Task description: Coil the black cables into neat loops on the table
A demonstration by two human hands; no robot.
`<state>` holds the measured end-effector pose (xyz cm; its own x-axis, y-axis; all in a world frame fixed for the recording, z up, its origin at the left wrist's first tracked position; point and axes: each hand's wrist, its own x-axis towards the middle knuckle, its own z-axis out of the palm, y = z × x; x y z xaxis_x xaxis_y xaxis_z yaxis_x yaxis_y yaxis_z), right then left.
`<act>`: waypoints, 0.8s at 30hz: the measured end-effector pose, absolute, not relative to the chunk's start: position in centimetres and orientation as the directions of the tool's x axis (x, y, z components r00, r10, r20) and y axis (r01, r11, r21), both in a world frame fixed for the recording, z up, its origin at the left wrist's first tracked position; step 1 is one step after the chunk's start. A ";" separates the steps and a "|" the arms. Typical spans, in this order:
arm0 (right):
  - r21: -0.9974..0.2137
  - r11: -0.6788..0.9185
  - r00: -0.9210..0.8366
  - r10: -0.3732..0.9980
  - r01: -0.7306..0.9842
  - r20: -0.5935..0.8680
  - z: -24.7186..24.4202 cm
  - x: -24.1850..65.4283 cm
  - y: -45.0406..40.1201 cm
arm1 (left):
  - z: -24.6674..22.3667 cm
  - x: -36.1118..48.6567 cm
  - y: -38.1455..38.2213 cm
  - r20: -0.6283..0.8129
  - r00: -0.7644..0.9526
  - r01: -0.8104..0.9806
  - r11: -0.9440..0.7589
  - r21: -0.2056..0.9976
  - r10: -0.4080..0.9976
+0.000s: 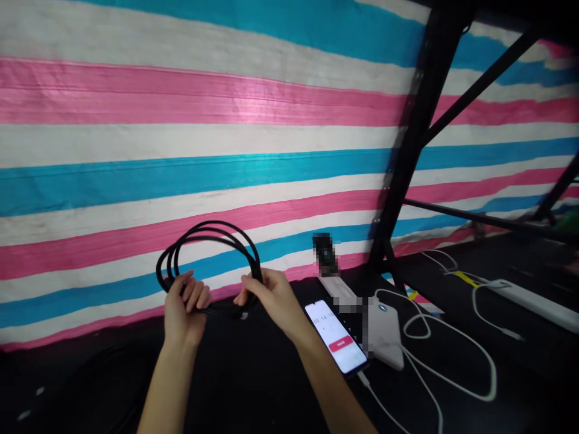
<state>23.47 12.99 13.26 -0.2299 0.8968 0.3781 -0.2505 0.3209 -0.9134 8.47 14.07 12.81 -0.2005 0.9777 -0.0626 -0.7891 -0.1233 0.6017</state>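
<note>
A black cable (212,239), wound in several loops, is held up over the dark surface between both hands. My left hand (185,301) is closed round the left side of the coil, fingers curled in. On the right side of the coil, my right hand (266,295) pinches the bundled loops between thumb and fingers. The lower part of the coil hangs between the hands and is hard to make out against the black surface.
A lit phone (332,331) lies right of my right forearm, beside a white power bank (384,331) with white cables (493,374). A white power strip (534,304) lies farther right. Behind stand a black metal frame (407,157) and a striped sheet (203,96).
</note>
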 end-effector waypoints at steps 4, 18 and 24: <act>-0.924 0.316 -0.232 0.903 -0.213 0.362 13.7 23.5 12.3 | 12.7 6.4 14.2 0.023 -0.385 -0.573 -0.259 0.778 0.922; -0.914 0.404 -0.271 0.881 0.011 0.387 15.0 25.4 10.8 | 12.5 9.6 12.4 0.336 -0.402 0.386 -0.175 0.906 0.852; -0.924 0.378 -0.216 0.899 -0.052 0.380 15.7 25.7 10.1 | 14.1 9.2 10.5 0.489 -0.084 0.610 -0.343 0.715 0.868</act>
<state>25.68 10.05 15.68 -0.2163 0.8994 0.3798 -0.0518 0.3779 -0.9244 9.22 10.49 14.09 -0.0845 0.8684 0.4887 0.6097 -0.3428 0.7146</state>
